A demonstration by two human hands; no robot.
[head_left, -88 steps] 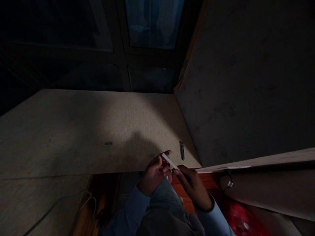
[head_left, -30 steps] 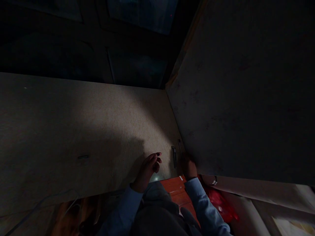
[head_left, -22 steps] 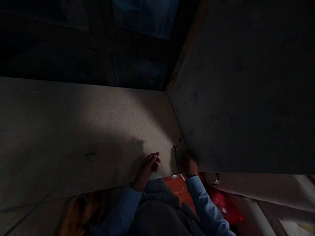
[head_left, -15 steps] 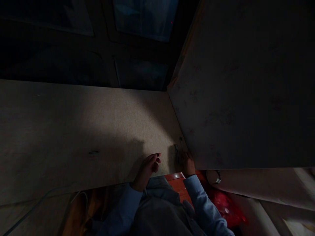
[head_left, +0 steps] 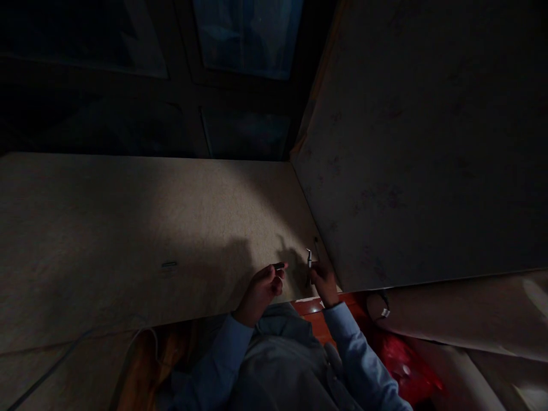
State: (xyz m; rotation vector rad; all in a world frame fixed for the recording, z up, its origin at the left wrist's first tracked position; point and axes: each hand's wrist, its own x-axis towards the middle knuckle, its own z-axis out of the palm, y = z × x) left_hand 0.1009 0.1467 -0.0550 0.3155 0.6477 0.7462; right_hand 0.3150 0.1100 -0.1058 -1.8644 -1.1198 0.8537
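My left hand pinches a small dark stubby piece between thumb and fingertips, just above the beige tabletop. It is too dark to tell its kind. My right hand is closed around a slim tool with a short angled metal head, which points up and away from me. The lower end of that tool is partly hidden by the fingers. Just beyond the right hand a thin rod with a dark tip lies by the wall. The hands are a short way apart.
A small dark bar lies on the tabletop to the left. A patterned wall borders the right side, dark window panes the back. A cable runs at lower left. A red bag sits at lower right.
My right hand has taken up the slim tool, which was lying beside it on the tabletop. The dark piece in my left hand now shows more plainly, and the view has shifted slightly.
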